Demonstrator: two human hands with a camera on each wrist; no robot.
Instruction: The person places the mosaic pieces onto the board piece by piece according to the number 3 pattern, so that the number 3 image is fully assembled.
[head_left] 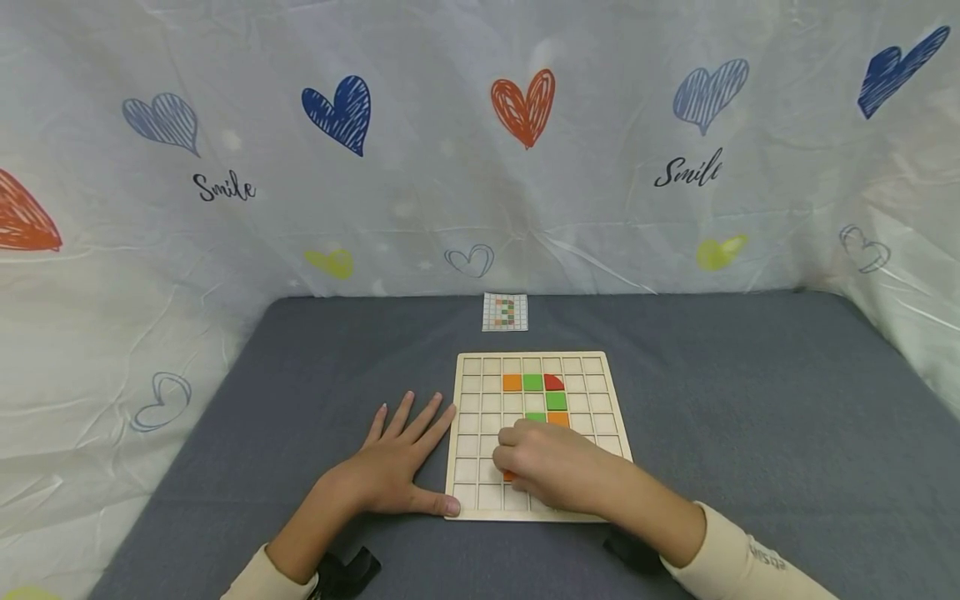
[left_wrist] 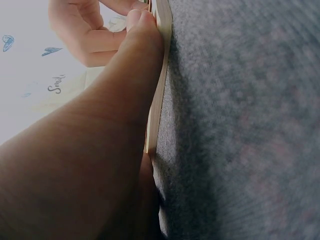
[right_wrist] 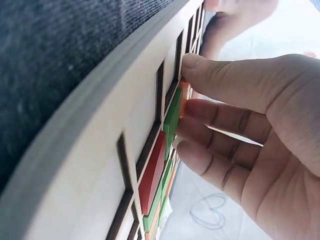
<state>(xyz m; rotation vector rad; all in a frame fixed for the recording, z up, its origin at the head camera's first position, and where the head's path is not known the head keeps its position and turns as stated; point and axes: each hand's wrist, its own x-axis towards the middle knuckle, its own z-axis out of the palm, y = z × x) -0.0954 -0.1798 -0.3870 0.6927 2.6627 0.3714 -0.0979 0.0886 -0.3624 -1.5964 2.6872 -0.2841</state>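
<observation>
A wooden grid board [head_left: 467,450] lies on the table. My left hand [head_left: 393,471] rests with fingers spread at its left side, little finger at the edge and thumb on the near left corner. Over the lower rows, my right hand [head_left: 555,467] pinches an orange square tile [right_wrist: 184,95] between thumb and fingers, at a cell beside a green tile [right_wrist: 172,117]. A red tile [right_wrist: 153,172] sits nearer that wrist camera. Farther up the grid are an orange tile [head_left: 512,382], a green tile [head_left: 532,382] and a red tile with one rounded corner [head_left: 553,382]. My right hand hides several middle cells.
Behind the board lies a small card [head_left: 505,312] printed with a coloured grid pattern. A dark grey cloth [head_left: 720,400] covers the table. The white curtain [head_left: 420,183] with hearts hangs along the back and sides.
</observation>
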